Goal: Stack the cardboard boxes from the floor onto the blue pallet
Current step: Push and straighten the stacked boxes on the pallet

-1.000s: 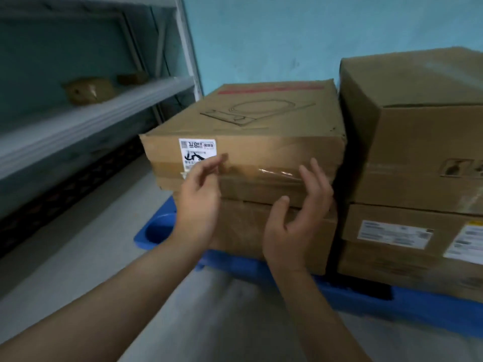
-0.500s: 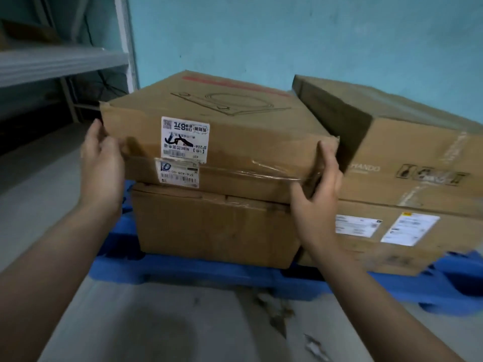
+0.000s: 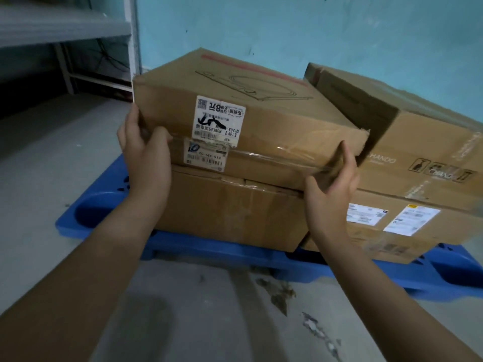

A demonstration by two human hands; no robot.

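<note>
On the blue pallet (image 3: 86,218), the top box (image 3: 274,126) lies slightly askew on a lower box (image 3: 230,212). A second ago my hands hovered loose before its front. Now they have moved out to its two front corners, so I judge it is landed and being squared. My left hand (image 3: 146,152) wraps the left corner, fingers (image 3: 133,118) curled round it. My right hand (image 3: 332,189) pinches the right corner.

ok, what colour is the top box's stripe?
Red stripe at the far edge of the top box; head view.
</note>
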